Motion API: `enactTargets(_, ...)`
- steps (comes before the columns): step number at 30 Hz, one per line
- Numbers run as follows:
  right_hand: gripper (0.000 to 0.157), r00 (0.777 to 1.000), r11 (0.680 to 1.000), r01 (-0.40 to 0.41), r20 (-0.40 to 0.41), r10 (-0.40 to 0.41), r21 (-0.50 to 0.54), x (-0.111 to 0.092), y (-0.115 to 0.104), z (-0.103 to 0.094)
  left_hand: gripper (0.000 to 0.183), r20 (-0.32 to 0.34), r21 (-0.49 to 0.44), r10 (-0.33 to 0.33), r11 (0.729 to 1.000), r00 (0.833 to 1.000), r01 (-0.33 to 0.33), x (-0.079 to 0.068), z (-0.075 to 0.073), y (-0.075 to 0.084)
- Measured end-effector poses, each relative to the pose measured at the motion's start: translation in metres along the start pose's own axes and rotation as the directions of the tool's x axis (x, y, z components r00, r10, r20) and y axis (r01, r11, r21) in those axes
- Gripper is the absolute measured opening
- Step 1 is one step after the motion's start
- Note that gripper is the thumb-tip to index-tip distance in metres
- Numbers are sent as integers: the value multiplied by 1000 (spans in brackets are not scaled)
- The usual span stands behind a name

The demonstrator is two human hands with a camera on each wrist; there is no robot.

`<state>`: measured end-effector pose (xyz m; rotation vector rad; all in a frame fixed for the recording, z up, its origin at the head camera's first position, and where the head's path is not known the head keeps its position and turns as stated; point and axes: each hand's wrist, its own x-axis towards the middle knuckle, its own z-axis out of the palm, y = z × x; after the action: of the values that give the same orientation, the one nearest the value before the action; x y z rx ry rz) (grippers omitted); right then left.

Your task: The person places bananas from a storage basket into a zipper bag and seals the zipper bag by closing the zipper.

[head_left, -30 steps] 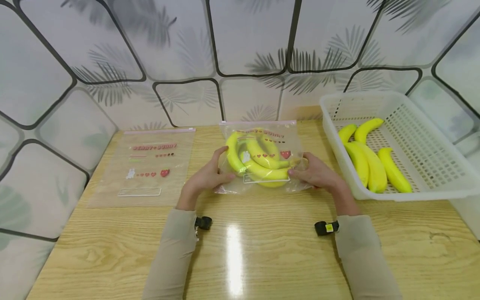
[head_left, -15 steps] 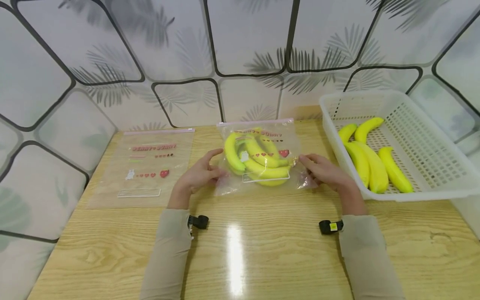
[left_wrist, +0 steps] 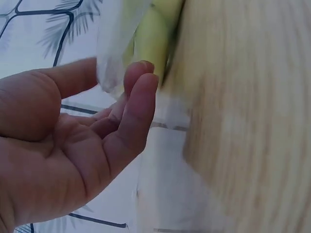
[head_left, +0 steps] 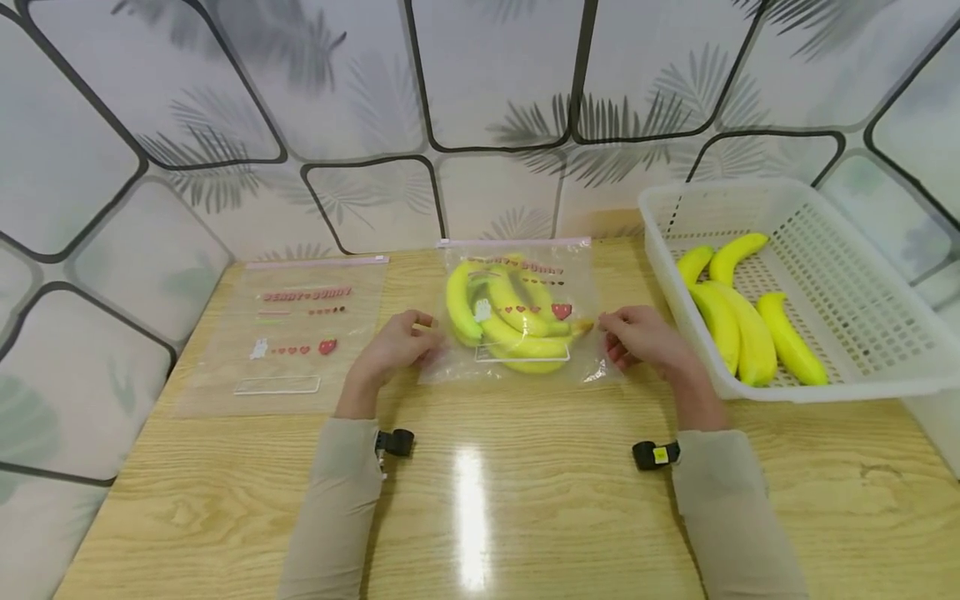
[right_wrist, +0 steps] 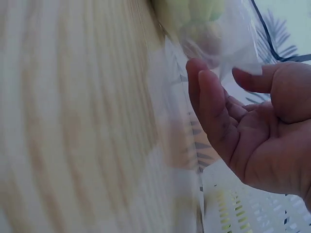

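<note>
A clear zip bag (head_left: 577, 271) with a pink zip strip and red print lies in the middle of the head view. Several yellow bananas (head_left: 517, 342) are inside it. My left hand (head_left: 392, 348) holds the bag's left side near the lower corner. On the opposite side, my right hand (head_left: 648, 340) holds the right edge beside a banana tip. In the left wrist view, the plastic covers the tip of the thumb (left_wrist: 77, 77), with curled fingers below. The right wrist view shows the bag film (right_wrist: 238, 43) between the thumb and bent fingers.
A second zip bag (head_left: 225, 333), flat and without fruit, lies on the wooden table (head_left: 555, 500) at left. A white perforated basket (head_left: 885, 333) with several loose bananas (head_left: 753, 333) stands at right. A patterned wall (head_left: 502, 83) runs along the back.
Both hands have moved out from the bananas to the bag's side edges. The bag's lower part has shifted slightly left and lies more spread. The basket and second bag stay put.
</note>
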<state>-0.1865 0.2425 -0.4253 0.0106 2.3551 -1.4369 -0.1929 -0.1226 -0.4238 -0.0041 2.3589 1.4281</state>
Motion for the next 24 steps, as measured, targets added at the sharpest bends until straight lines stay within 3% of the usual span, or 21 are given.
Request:
enactTargets(3,34,1000,998,0,-19,-1,-58,0,-1,3,20,-8,31,29,999,1000,-28,1,1,0)
enactTargets(8,28,997,993,18,-73,-26,-118,3,-1,8,25,-26,-38,30,999,999,-31,1,5,3)
enactTargets(12,29,993,990,26,-108,-42,-142,5,-3,13,23,-48,-23,21,999,999,-22,3,12,5)
enactTargets(15,23,992,992,9,-123,-25,-127,4,-5,17,22,-23,1,13,1000,1000,-13,3,18,6)
enactTargets(19,19,984,977,12,-174,-50,-211,2,-5,20,17,35,6,14,1000,999,-15,-1,23,9)
enactTargets(24,20,973,949,29,-209,-99,-314,1,-4,20,15,33,49,7,999,999,-9,-5,26,10)
